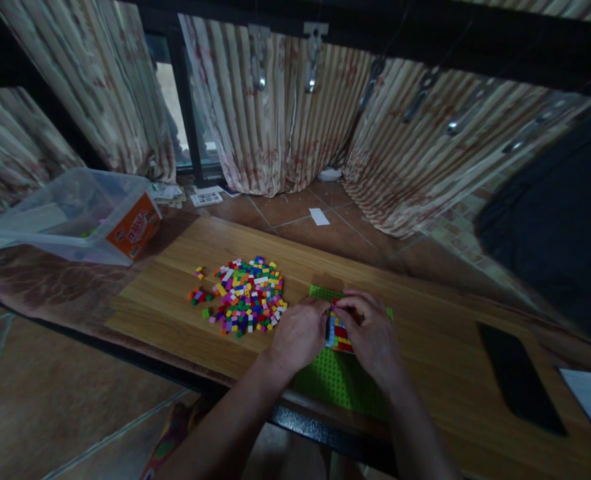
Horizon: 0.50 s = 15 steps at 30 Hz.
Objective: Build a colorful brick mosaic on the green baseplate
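Head view: left hand [299,333], right hand [374,339] over baseplate [339,381] (studded, green).

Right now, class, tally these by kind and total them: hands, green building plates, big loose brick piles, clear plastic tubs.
Hands: 2, left hand and right hand
Green building plate: 1
Big loose brick pile: 1
Clear plastic tub: 1
Total: 5

One head-worn camera looks forward and down across the wooden surface [445,373], which runs slantwise through its wide view; the green studded baseplate [340,380] sits near, below and right of centre, with striped curtains [285,120] farther back.
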Available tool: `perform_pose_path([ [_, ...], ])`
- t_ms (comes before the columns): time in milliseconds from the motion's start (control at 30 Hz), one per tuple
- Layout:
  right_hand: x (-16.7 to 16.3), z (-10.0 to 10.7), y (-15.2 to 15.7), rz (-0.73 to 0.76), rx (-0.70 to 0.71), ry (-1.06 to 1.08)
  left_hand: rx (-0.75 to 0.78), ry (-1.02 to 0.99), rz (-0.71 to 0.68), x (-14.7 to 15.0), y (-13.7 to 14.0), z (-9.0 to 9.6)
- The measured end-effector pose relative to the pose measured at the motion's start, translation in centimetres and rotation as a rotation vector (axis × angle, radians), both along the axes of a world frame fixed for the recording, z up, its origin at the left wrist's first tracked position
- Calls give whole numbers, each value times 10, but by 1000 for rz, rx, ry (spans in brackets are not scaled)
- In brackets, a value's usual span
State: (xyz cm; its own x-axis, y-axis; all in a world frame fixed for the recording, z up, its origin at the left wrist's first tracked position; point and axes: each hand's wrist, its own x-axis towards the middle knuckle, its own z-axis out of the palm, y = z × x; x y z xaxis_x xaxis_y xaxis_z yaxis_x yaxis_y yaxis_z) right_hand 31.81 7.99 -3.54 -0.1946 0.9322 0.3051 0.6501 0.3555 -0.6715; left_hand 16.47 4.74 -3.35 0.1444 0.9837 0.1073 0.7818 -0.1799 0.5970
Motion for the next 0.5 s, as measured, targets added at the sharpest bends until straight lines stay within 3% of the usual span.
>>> perform_pose_path([
  [500,-4,-2,3,-45,-14,29,3,-18,-4,2,-2,0],
])
